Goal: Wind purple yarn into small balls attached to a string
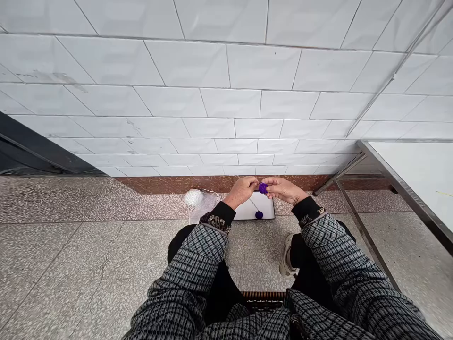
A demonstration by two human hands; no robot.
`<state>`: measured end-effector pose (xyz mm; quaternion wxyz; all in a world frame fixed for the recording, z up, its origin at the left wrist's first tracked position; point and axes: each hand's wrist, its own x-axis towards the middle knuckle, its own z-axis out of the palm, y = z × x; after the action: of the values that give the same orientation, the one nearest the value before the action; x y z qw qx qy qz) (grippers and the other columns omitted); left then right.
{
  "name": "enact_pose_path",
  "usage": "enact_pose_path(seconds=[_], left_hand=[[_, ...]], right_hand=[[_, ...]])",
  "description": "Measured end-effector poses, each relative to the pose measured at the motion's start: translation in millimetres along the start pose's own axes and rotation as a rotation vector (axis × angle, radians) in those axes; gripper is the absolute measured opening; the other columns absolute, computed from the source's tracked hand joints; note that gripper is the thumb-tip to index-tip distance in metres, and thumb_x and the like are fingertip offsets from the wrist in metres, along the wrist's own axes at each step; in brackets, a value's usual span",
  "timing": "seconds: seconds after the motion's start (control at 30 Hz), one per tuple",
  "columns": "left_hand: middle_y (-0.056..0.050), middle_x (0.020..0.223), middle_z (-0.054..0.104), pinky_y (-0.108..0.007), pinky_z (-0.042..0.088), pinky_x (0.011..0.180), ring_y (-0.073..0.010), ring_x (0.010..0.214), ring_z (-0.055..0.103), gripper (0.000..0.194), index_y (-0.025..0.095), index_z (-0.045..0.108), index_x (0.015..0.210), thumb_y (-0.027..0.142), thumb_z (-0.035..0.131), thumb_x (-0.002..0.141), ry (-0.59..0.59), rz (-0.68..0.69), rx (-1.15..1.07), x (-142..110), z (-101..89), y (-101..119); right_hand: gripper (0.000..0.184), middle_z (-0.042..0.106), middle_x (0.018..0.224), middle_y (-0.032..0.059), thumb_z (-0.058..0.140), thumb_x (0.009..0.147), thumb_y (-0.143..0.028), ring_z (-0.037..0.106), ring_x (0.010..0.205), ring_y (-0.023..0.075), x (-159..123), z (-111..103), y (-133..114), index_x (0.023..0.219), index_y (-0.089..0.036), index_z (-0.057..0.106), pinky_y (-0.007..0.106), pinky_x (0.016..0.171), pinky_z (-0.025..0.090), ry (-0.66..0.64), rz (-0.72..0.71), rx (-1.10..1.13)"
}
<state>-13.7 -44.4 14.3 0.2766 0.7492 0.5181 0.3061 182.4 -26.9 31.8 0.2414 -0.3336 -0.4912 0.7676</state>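
Note:
My right hand [284,190] pinches a small purple ball of yarn [262,188] between thumb and fingertips. Close on its left side is my left hand [242,190], with thumb and fingers pressed together. Whatever lies in that pinch is too small to make out. Below both hands, a shallow white tray [268,205] with a dark rim rests on the floor. In it lies a second purple ball [259,215] with a thin stick or strand running up and left from it. My left forearm and hand cover part of the tray.
A white ball of yarn [193,198] sits left of the tray by a clear plastic bag [208,206]. A metal-framed table [406,184] stands at right. A tiled wall [219,104] rises ahead, and a dark panel [46,151] is at left.

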Motion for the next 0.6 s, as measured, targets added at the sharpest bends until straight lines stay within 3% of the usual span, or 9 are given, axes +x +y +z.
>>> enact_pose_path(seconds=[0.2,0.33,0.4,0.5,0.6], left_hand=[[-0.004,0.081,0.068,-0.026,0.043,0.072,-0.0172,0.079,0.060,0.018,0.016,0.064,0.079,0.015,0.049,0.090,-0.069,-0.023,0.002,1,10.5,0],[-0.003,0.079,0.068,-0.025,0.043,0.072,-0.0162,0.077,0.060,0.019,0.015,0.064,0.078,0.017,0.050,0.090,-0.140,0.029,-0.011,-2,15.9,2],[-0.002,0.077,0.067,-0.025,0.043,0.071,-0.0152,0.074,0.060,0.019,0.016,0.064,0.076,0.017,0.051,0.089,-0.205,0.077,-0.019,-3,17.3,3],[-0.002,0.076,0.066,-0.024,0.042,0.070,-0.0146,0.072,0.059,0.018,0.016,0.064,0.076,0.017,0.051,0.088,-0.251,0.142,-0.017,-5,15.3,4],[-0.003,0.080,0.066,-0.026,0.043,0.072,-0.0154,0.075,0.059,0.018,0.016,0.063,0.075,0.017,0.050,0.087,-0.152,0.143,-0.012,-3,8.3,3]], right_hand=[[0.036,0.068,0.072,-0.0007,0.088,0.064,-0.023,0.060,0.059,0.0061,2,-5,0,0.091,-0.014,0.066,0.017,0.058,0.051,0.089,-0.061,0.220],[0.034,0.066,0.069,-0.0014,0.087,0.067,-0.024,0.061,0.061,0.0070,7,-5,2,0.088,-0.015,0.062,0.017,0.060,0.053,0.205,-0.127,0.242],[0.030,0.065,0.066,-0.0021,0.084,0.070,-0.021,0.060,0.058,0.0077,11,-5,6,0.085,-0.017,0.058,0.020,0.060,0.054,0.323,-0.133,0.144],[0.025,0.061,0.059,-0.0043,0.078,0.069,-0.010,0.055,0.051,0.0074,16,-4,12,0.079,-0.018,0.056,0.020,0.051,0.048,0.455,-0.074,-0.172],[0.022,0.062,0.061,-0.0035,0.073,0.066,-0.004,0.055,0.053,0.0079,14,-3,15,0.078,-0.016,0.060,0.020,0.049,0.046,0.273,0.034,-0.372]])
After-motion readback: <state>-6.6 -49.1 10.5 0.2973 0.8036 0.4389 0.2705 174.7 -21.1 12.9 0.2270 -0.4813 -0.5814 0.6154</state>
